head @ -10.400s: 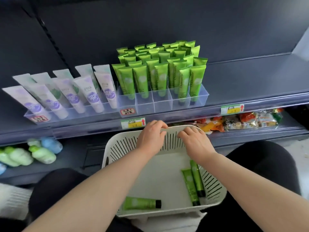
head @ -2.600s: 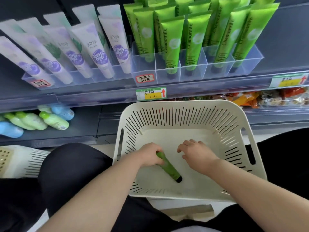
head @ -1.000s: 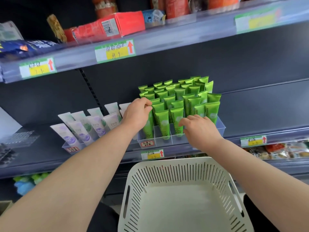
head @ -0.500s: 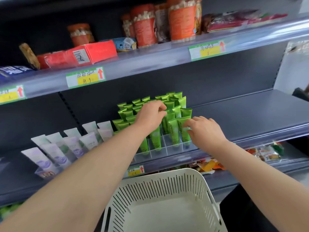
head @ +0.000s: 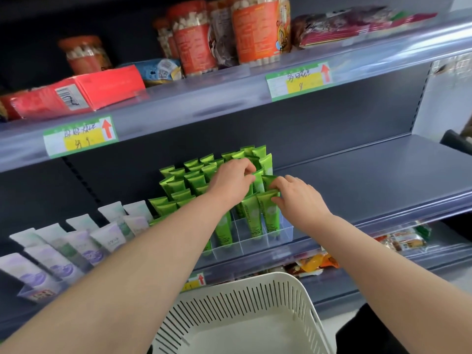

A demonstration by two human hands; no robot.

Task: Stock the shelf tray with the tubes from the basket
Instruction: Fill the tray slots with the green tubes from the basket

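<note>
Rows of green tubes (head: 251, 218) stand upright in a clear divided shelf tray (head: 283, 235) on the middle shelf. My left hand (head: 229, 181) reaches over the rows and pinches the crimped top of one green tube (head: 257, 183) in the right-hand column. My right hand (head: 300, 198) is just to the right, its curled fingertips gripping the top of a neighbouring tube (head: 267, 180). The white slotted basket (head: 288, 284) sits low in front of me, and its visible floor holds no tubes.
White and purple tubes (head: 107, 241) fill a second tray on the left. Jars (head: 194, 42) and a red box (head: 76, 92) stand on the upper shelf. Snack packets (head: 406, 241) lie on the lower shelf. Bare shelf (head: 370, 180) stretches to the right.
Both hands have shifted right and further back over the green rows, closing on tube tops in the right-hand column. The view has moved closer and tilted up slightly.
</note>
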